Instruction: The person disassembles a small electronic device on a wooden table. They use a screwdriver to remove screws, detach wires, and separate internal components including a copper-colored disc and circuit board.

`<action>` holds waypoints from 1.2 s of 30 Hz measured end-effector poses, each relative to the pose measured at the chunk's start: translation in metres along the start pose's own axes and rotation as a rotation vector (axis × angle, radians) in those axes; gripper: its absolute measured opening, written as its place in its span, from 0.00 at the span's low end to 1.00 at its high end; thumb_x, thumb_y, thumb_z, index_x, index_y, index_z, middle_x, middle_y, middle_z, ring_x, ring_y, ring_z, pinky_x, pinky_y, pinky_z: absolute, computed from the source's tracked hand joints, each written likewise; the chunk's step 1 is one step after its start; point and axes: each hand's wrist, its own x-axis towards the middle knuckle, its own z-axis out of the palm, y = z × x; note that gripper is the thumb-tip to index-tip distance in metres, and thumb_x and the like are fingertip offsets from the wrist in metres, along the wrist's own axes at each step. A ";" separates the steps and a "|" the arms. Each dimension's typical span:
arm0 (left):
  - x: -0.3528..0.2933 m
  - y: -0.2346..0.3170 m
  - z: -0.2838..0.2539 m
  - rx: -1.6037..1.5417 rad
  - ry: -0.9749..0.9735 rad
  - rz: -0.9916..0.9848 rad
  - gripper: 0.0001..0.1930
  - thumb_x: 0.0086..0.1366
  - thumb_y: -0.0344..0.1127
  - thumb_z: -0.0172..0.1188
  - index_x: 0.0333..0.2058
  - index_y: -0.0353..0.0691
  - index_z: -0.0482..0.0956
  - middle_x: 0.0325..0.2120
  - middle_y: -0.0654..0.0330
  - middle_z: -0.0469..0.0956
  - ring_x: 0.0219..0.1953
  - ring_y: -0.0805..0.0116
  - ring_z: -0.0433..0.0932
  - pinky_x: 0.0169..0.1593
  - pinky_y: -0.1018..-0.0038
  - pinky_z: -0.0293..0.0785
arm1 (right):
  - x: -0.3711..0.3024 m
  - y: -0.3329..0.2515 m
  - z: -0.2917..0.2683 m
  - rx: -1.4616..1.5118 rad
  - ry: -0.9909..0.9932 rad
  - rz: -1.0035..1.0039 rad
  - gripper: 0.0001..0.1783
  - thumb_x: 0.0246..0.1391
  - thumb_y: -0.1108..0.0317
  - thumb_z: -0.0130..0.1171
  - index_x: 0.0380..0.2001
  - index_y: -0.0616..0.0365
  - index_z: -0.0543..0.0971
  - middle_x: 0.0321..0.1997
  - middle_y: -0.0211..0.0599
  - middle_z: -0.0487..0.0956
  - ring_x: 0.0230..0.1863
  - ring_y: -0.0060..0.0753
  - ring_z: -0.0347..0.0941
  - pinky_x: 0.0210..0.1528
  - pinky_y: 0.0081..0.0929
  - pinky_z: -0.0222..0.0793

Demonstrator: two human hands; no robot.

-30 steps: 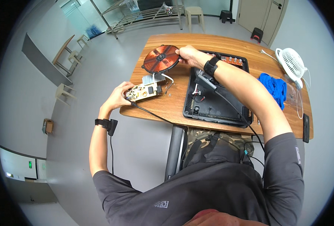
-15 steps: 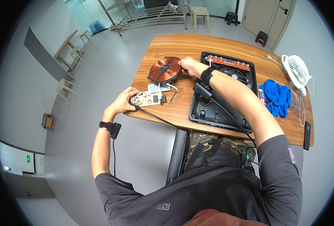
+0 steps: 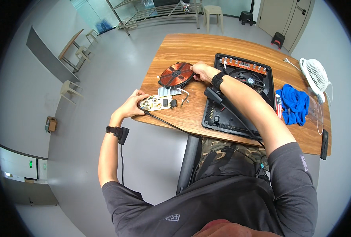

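Observation:
A round copper induction coil (image 3: 170,74) with a dark cross-shaped frame is at the far left of the wooden table. Its right rim is pinched in my right hand (image 3: 201,72). Just nearer lies a pale circuit board (image 3: 159,103) with dark components and a silver finned heat sink (image 3: 168,91). My left hand (image 3: 133,104) grips the board's left end, thumb at the near edge. White leads (image 3: 185,93) run beside the heat sink. Under my right forearm sits an open black cooktop housing (image 3: 219,118) holding a fan (image 3: 250,80) and an orange button board (image 3: 242,64).
On the table's right are a blue cloth (image 3: 295,103), a red-and-white tube-like item (image 3: 278,106), a white fan (image 3: 314,75) and a black bar-shaped object (image 3: 324,144) at the edge. A black cable (image 3: 169,124) hangs near the front edge. Small screws lie by the leads.
The coil has come slightly nearer and lies flatter, with my right hand still on its rim. My left hand keeps its hold on the board. The whole view has shifted a little.

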 end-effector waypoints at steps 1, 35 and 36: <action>0.000 -0.001 0.000 0.001 -0.006 0.000 0.42 0.44 0.28 0.75 0.63 0.40 0.76 0.54 0.58 0.67 0.55 0.62 0.73 0.58 0.71 0.74 | 0.000 0.000 0.000 -0.003 -0.007 -0.001 0.07 0.68 0.68 0.51 0.38 0.54 0.78 0.31 0.31 0.79 0.22 0.22 0.71 0.18 0.18 0.71; -0.001 0.001 -0.010 -0.014 -0.133 -0.105 0.56 0.43 0.25 0.78 0.73 0.54 0.62 0.51 0.61 0.60 0.42 0.69 0.68 0.51 0.74 0.75 | -0.037 -0.009 -0.006 -0.503 0.096 -0.194 0.14 0.59 0.62 0.67 0.32 0.64 0.82 0.26 0.40 0.76 0.23 0.30 0.66 0.22 0.35 0.59; -0.003 0.003 -0.013 -0.013 -0.149 -0.132 0.58 0.43 0.27 0.79 0.74 0.54 0.60 0.51 0.61 0.60 0.42 0.69 0.68 0.51 0.74 0.75 | -0.041 -0.012 -0.010 -0.454 0.066 -0.210 0.13 0.60 0.63 0.66 0.32 0.64 0.82 0.26 0.40 0.76 0.23 0.30 0.66 0.22 0.35 0.59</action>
